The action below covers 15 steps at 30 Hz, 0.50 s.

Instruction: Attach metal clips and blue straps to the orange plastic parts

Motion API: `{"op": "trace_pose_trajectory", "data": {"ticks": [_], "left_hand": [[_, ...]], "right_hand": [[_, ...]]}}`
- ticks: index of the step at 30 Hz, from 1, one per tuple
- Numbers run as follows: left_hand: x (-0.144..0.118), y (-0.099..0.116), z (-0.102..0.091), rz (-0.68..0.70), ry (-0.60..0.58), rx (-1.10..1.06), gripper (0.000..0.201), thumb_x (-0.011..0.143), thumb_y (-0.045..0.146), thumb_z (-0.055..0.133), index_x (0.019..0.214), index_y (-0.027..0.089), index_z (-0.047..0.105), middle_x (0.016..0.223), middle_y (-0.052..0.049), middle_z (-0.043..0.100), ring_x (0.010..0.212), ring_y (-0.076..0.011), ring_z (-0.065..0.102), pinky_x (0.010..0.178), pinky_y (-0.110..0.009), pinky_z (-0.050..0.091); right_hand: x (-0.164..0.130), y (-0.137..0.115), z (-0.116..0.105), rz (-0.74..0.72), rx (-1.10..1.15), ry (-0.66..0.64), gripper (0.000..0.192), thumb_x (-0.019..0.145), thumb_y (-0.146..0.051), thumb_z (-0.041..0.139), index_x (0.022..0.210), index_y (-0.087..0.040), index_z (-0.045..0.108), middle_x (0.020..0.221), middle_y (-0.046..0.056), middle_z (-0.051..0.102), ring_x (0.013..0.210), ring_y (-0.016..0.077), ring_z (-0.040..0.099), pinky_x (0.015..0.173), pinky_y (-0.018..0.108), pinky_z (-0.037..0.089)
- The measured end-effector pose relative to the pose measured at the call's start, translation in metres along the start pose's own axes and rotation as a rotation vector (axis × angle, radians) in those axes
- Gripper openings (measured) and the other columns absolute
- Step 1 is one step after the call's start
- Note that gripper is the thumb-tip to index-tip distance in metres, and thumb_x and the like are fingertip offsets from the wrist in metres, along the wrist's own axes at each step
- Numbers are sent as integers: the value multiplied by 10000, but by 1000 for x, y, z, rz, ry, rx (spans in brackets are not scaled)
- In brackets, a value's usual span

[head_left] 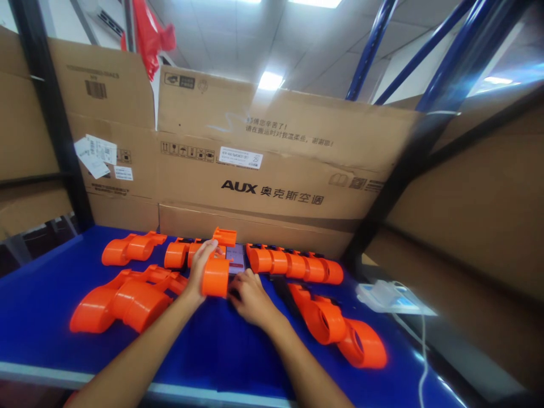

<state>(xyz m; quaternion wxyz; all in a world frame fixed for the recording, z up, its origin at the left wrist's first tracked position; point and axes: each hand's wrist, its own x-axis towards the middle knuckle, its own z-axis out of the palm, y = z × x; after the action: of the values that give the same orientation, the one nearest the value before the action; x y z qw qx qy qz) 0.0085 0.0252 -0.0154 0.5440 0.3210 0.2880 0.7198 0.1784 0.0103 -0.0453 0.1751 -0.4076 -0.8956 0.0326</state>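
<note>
Centre frame: left hand (200, 271) wraps fingers over an orange plastic cylinder piece (215, 276), long axis toward the cardboard boxes (272, 170). Right hand (250, 297), curled fingers down, just right, by a phone (236, 258); whether it pinches anything, cannot tell.

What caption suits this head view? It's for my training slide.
Left hand grips an orange plastic part while right hand rests on the blue table.

Your left hand (203, 266) grips an orange part (215, 276) on the blue table (38, 300), your right hand (250, 296) rests beside it, more orange parts (295, 265) lie around, and cardboard boxes (272, 164) stand behind.
</note>
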Motion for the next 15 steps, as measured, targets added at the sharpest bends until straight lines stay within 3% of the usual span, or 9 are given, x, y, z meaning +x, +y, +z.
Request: {"op": "trace_pose_trajectory", "data": {"ticks": [4, 9, 15], "left_hand": [[2, -2, -1, -6, -14, -8, 347, 675, 465, 791, 689, 170, 609, 595, 28, 577, 505, -95, 530, 514, -215, 449], [3, -4, -2, -7, -35, 7, 366, 680, 490, 782, 704, 167, 611, 590, 32, 565, 499, -93, 517, 514, -217, 448], [0, -3, -2, -16, -36, -3, 377, 666, 494, 797, 704, 169, 611, 595, 35, 565, 500, -91, 523, 500, -211, 440]], "right_hand": [[3, -1, 7, 75, 4, -2, 90, 905, -199, 591, 904, -209, 681, 964, 70, 622, 969, 233, 496, 814, 331, 356], [2, -3, 7, 61, -31, 6, 122, 940, -204, 530, 917, -192, 650, 979, 81, 599, 959, 230, 480, 823, 336, 348], [-4, 2, 1, 77, -3, -12, 167, 905, -342, 639, 987, -196, 630, 1071, 79, 547, 1004, 239, 459, 865, 354, 351]]}}
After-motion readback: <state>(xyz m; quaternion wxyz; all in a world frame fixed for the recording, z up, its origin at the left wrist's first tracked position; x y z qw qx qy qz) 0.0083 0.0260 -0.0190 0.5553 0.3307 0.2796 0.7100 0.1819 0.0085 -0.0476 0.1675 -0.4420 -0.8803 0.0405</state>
